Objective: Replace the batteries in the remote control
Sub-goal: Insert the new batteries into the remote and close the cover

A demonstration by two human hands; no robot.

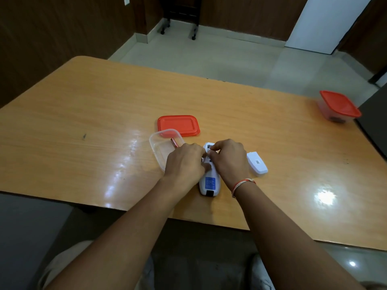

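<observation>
A white remote control [210, 185] lies face down on the wooden table [83, 122], with a blue label on its back and its battery compartment uncovered at the far end. My left hand [185, 160] grips the remote's left side. My right hand [229, 158] rests over the compartment with its fingertips pinched inside; whatever they hold is hidden. The white battery cover [257, 163] lies just right of my right hand. A clear open container [157, 147] sits left of the remote with one reddish battery [174, 142] in it.
A red lid [178, 125] lies flat behind the clear container. A second clear container with a red lid [338, 107] stands at the table's far right edge. Tiled floor and wheeled furniture legs lie beyond the table.
</observation>
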